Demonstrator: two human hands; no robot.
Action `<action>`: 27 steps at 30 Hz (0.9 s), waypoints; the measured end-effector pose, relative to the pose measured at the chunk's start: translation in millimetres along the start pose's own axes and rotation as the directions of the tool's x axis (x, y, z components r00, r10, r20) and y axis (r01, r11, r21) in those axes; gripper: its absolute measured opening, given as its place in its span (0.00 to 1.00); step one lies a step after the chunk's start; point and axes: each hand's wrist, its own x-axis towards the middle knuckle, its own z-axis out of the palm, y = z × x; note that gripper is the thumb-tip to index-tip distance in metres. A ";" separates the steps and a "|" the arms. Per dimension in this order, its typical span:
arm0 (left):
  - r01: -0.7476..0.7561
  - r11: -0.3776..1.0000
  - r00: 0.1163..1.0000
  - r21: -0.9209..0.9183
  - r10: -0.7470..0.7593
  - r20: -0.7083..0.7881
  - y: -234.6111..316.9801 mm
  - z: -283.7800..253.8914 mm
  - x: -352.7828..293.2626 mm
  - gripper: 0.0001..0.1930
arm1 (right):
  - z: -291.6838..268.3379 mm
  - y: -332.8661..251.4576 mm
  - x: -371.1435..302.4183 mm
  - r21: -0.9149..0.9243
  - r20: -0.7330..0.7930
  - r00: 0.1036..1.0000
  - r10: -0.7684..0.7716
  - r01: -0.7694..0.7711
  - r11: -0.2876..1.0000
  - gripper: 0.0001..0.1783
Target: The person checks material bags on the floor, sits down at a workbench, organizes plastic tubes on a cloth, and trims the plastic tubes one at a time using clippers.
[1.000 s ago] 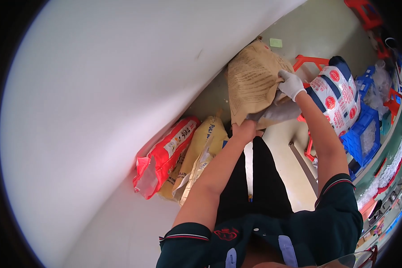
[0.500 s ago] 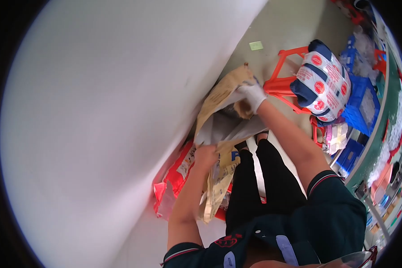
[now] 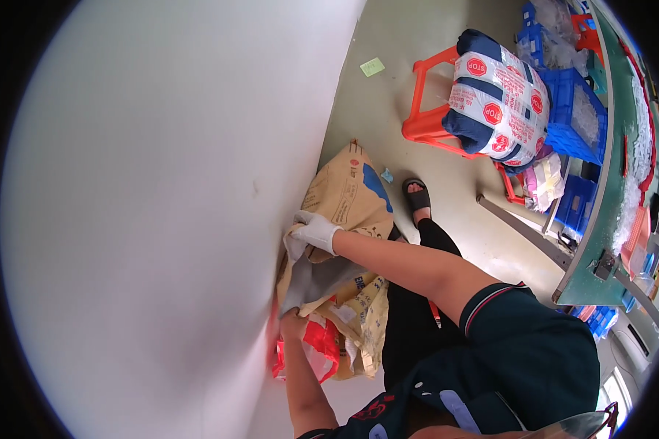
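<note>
A large brown paper sack (image 3: 348,192) with a grey inner lining leans at the foot of the white wall, its mouth facing me. My right hand (image 3: 316,233), in a white glove, grips the far part of the sack's rim. Bare and closed, my left hand (image 3: 293,324) pinches the near edge of the same rim, close to the wall. Crumpled yellowish sacking (image 3: 370,322) with print hangs beside my leg. Below my left hand is a red and clear plastic bag (image 3: 321,344). What lies deep in the sack is hidden.
A red plastic stool (image 3: 426,126) carries a dark blue bundle wrapped in printed white tape (image 3: 494,99). Blue crates (image 3: 575,113) stand beside a green-topped table (image 3: 582,282) on the right. A metal bar (image 3: 523,233) runs low near the table. A paper slip (image 3: 372,67) lies on the floor.
My right hand has swung left toward the wall, bringing the sack's far rim along. My left hand has shifted down and left, still gripping. The mouth looks narrower, and the sack's printed side now shows.
</note>
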 end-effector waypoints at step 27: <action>-0.842 0.539 0.507 0.023 0.805 -0.307 296.6 -4.9 -140.3 0.12 | -451.6 4.9 -223.6 -0.464 -0.879 -0.122 -0.461 -0.007 0.886 0.24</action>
